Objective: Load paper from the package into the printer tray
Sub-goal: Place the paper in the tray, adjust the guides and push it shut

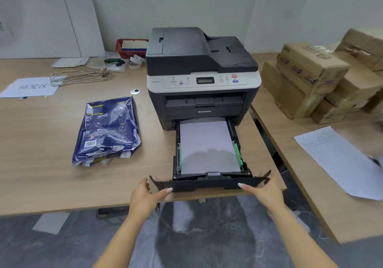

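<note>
Paper lies flat as a white stack in the printer tray, which is pulled out toward the viewer at 6 o'clock from the printer. Largest of all is the wooden surface that carries everything; a second surface stands apart from it at 3 o'clock, with a narrow gap between them. On that second surface, brown cardboard boxes are stacked at 2 o'clock and a loose printed sheet lies at 4 o'clock. The printer, dark grey with a pale control panel, sits near the middle of the main surface, and the open tray reaches as far as the front edge. Green guides flank the stack on both sides.

At 9 o'clock from the tray, well apart from it, rests the dark blue paper package, torn open at its near end and looking partly slack. Farther off at 10 o'clock lie a sheet with handwritten characters, a coil of thin cord, and a red basket just beside the printer's back corner.

The left hand grips the tray's front panel at its left end, fingers clamped on the edge. The right hand does likewise at the right end, its fingers closed on the panel.
</note>
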{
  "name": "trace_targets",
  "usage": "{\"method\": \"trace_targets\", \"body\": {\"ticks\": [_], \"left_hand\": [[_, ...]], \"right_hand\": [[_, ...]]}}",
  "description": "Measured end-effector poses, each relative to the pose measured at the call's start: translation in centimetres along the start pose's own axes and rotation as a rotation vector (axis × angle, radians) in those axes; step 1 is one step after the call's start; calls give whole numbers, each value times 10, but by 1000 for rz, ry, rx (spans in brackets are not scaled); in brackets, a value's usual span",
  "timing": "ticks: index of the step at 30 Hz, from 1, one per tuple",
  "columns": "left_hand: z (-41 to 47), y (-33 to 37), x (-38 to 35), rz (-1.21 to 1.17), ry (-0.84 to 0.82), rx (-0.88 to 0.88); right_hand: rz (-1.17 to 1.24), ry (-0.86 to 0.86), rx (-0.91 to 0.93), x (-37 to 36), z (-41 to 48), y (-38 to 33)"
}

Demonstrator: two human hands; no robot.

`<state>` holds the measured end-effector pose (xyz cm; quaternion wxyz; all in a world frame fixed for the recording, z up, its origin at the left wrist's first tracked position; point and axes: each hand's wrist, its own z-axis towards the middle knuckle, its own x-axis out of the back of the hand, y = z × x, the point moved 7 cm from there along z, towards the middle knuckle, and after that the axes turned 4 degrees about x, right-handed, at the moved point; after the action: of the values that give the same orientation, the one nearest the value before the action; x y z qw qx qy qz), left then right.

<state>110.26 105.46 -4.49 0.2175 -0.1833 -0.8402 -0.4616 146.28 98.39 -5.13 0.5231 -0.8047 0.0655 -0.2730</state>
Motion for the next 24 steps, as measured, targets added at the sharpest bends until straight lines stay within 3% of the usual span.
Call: {"method": "trace_targets", "body": {"ticks": [7, 24], "left_hand": [[8, 7, -11, 47, 99, -135], [98, 86, -26, -51, 232, -39]], "right_hand": [[-64, 46, 20, -4, 12, 7], [-187, 95, 97, -23, 135, -54]]}}
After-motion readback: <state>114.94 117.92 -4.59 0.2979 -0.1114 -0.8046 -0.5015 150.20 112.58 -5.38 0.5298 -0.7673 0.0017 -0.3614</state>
